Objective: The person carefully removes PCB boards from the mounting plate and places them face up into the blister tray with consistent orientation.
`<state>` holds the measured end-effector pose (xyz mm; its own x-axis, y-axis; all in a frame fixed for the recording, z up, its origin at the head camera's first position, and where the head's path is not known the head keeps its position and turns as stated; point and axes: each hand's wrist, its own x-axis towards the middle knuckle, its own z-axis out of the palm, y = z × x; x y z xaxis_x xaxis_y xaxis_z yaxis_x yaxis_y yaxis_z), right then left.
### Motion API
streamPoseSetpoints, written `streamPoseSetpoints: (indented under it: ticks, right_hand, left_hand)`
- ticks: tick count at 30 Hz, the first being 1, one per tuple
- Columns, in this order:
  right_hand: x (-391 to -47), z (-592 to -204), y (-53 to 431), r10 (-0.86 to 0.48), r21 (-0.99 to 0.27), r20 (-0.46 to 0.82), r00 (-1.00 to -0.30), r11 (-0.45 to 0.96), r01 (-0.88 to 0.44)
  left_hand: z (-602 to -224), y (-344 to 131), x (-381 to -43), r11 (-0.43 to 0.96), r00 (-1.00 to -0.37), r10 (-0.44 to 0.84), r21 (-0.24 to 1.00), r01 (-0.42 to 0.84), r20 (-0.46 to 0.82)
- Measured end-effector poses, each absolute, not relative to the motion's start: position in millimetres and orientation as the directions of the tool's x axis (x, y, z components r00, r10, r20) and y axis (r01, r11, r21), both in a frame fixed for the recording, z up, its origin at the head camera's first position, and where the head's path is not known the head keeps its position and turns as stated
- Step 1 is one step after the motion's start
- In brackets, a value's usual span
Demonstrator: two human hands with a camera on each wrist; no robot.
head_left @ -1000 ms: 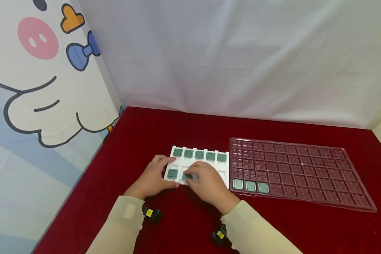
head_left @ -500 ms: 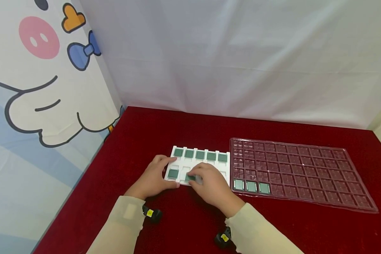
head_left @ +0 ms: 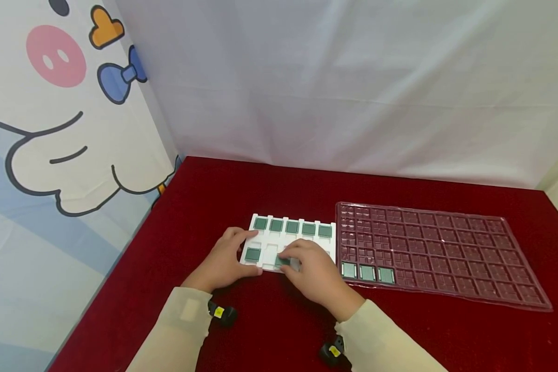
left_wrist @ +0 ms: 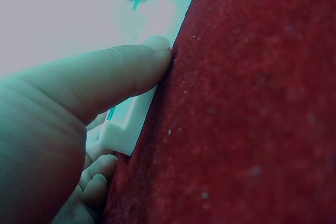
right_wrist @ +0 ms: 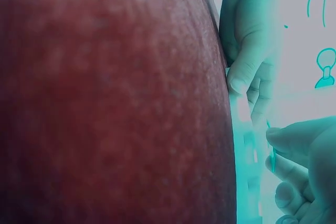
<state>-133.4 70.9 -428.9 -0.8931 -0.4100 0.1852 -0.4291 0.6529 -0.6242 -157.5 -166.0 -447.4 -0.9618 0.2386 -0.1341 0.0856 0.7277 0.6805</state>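
Note:
A white pocketed tray (head_left: 270, 238) lies on the red cloth, and my left hand (head_left: 223, 261) grips its left end, thumb on the near edge. The left wrist view shows that thumb (left_wrist: 123, 72) pressed along the tray's rim. My right hand (head_left: 313, 266) pinches a thin green square chip (head_left: 282, 260) between thumb and fingers, over the tray's front row. In the right wrist view the chip (right_wrist: 273, 153) shows edge-on, tilted up from the tray. Another green chip (head_left: 252, 254) sits in the front-left pocket, and several fill the back row, such as one chip (head_left: 292, 227).
To the right, close against the white tray, lies a larger clear plastic tray (head_left: 428, 279) with many square pockets. Three striped green chips (head_left: 367, 272) sit in its front-left pockets. A white curtain (head_left: 353, 93) hangs behind the red-covered table (head_left: 279, 181); a cartoon-printed sheet (head_left: 74, 155) is at left.
My right hand has slid a little to the right along the front row with the chip, away from the second pocket, which now shows bare. My left hand stays in place.

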Motion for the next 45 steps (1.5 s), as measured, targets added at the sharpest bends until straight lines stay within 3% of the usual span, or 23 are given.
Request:
streamPoseSetpoints:
  ticks: [45]
  right_hand:
    - [-122.9,-433.7,115.9,-0.303,-0.711,0.172,-0.937,0.621,-0.331]
  left_hand:
    - [-448.4,-164.7,-158.1,0.731,-0.965,0.213,0.68,0.056,-0.15]
